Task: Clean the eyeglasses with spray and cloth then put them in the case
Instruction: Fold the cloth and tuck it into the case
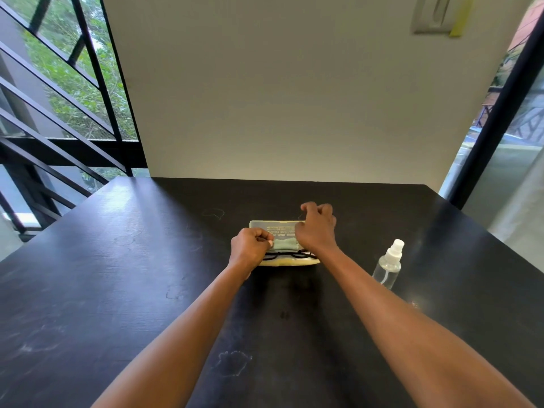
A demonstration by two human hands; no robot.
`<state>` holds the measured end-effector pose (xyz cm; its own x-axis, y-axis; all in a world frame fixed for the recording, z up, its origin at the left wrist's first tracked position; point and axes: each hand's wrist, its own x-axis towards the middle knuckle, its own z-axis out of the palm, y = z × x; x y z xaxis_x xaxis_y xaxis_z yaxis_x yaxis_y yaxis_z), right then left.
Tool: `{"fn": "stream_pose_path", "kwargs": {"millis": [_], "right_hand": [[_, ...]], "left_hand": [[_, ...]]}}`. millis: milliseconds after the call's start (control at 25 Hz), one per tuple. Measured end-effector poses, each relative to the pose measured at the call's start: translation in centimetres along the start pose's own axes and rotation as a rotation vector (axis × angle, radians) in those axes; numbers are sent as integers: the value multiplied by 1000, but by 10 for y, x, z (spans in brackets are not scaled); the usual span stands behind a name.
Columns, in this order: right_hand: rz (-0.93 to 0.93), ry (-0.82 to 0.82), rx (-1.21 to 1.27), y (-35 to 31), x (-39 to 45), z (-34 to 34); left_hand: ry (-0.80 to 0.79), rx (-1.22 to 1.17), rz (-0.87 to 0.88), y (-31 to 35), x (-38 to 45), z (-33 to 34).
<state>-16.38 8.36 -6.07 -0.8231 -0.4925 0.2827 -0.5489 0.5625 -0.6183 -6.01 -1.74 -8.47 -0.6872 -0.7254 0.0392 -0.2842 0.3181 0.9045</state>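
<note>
Both of our hands are at the case, so we take the case [282,231] as our landmark. Our left hand [250,245], at the case's left end, pinches the near left edge of the pale green cloth [284,244] between thumb and curled fingers. Our right hand [316,228] covers the case's right end, fingers curled; whether it grips the cloth, the open lid or nothing, we cannot tell.

Just on the near side of the cloth, the black eyeglasses [290,255] lie inside the lower half of the case, with its cream rim showing along the front. Well to the right of the case, the clear spray bottle [388,265] stands upright on the dark counter [147,290].

We judge the step to be lifting the cloth out. To do it well, we should raise the cloth straight up, keep it from snagging the frame, and steady the case so it does not slide.
</note>
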Motion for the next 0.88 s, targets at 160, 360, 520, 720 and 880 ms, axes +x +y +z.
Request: {"fn": "stream_pose_path", "kwargs": {"millis": [160,360,520,720,880], "right_hand": [[23,-139,-163,1,17,0],[-69,-154,-189,17,15,4],[-96,-60,-131,20,10,5],[-118,4,-83,23,7,4],[-160,60,-49,25,1,2]], "left_hand": [[-3,-46,4,-1,-3,-2],[12,-62,27,-5,-5,-5],[61,-48,39,-11,-5,-6],[221,65,-132,-18,-3,-15],[3,-259,-378,-16,-7,-23]]}}
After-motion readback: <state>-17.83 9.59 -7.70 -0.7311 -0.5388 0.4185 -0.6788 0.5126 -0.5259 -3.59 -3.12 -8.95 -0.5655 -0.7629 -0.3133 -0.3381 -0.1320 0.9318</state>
